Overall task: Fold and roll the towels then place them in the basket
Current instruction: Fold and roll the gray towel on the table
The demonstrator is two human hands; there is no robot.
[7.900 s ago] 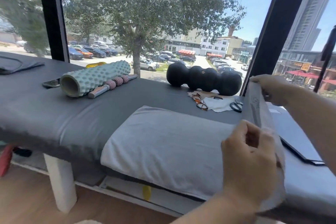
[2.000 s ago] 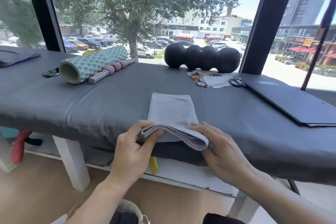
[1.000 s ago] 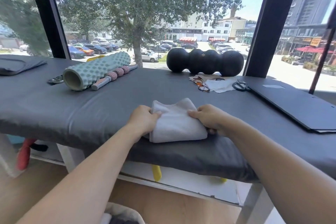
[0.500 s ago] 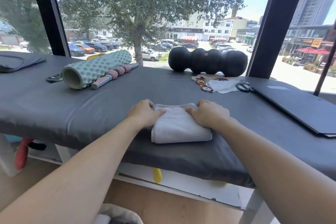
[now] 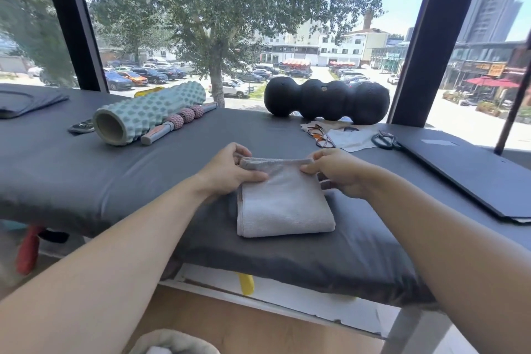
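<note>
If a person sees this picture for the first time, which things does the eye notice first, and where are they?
First, the grey towel at the near edge of the padded grey table, its far edge pinched by the left hand and the right hand. Behind, near the window, lie a pale green foam roller on the left and a bumpy black roller towards the right.

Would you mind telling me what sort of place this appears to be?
Probably a massage or physiotherapy room: a padded table under a grey sheet, a knobbed foam roller and a massage stick on it, a black peanut roller by the window.
</note>
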